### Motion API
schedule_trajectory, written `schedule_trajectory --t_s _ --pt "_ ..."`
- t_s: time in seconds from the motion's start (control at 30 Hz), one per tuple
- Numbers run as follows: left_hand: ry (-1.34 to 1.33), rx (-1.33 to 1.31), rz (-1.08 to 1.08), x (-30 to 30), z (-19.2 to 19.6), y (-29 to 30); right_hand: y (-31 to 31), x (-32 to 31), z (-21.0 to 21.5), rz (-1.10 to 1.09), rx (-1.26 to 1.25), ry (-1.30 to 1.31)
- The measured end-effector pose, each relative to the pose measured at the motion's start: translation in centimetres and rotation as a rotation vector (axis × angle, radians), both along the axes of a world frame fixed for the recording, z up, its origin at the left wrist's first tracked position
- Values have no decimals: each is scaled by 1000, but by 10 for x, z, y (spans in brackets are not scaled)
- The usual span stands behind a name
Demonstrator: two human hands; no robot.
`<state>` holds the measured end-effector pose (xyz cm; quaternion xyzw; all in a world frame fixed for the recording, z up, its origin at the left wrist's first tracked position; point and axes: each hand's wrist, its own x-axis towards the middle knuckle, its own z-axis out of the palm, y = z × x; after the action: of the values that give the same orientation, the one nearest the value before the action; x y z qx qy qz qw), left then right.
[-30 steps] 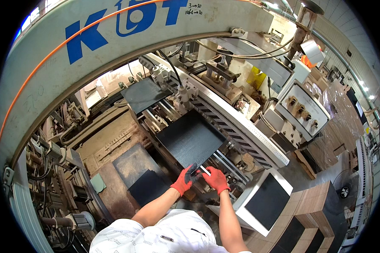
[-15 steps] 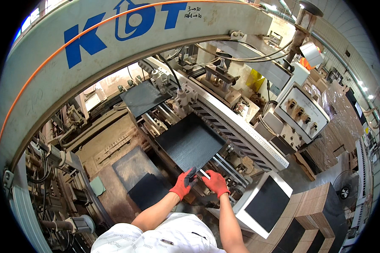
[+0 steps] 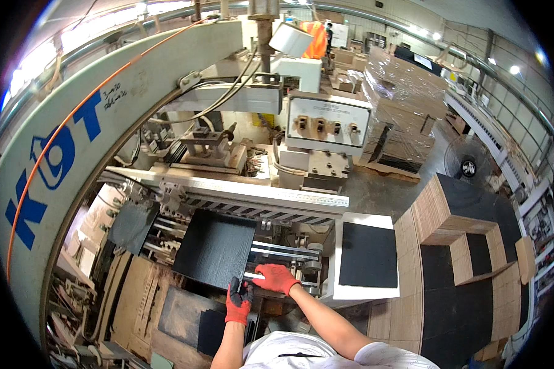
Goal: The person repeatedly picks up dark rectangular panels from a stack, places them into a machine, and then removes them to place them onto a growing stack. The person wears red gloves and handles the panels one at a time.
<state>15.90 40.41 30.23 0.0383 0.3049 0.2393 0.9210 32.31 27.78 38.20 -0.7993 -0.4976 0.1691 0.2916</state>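
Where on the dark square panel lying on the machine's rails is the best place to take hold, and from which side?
Probably the near edge of the dark square panel, approached from the person's side. It lies flat across the rails with that edge overhanging toward the body, and the far edge sits under the machine's frame. The left hand is already at the near corner; the right hand rests on the rails beside it.

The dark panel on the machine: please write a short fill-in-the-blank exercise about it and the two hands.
1. Both hands wear gloves that are black and ____.
2. The left hand grips the near ____ of the dark panel.
3. The right hand rests to the ____ of the left hand.
4. A second dark panel lies on a ____ tray to the right.

Missing words: red; corner; right; white
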Motion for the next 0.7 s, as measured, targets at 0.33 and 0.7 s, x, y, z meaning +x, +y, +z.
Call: schedule_trajectory --t_s 0.33,0.7 --pt "355 1071 61 -74 -104 94 11 -19 10 -48 313 -67" --pt "781 2002 -82 -89 18 130 -13 -14 9 -116 181 -96"
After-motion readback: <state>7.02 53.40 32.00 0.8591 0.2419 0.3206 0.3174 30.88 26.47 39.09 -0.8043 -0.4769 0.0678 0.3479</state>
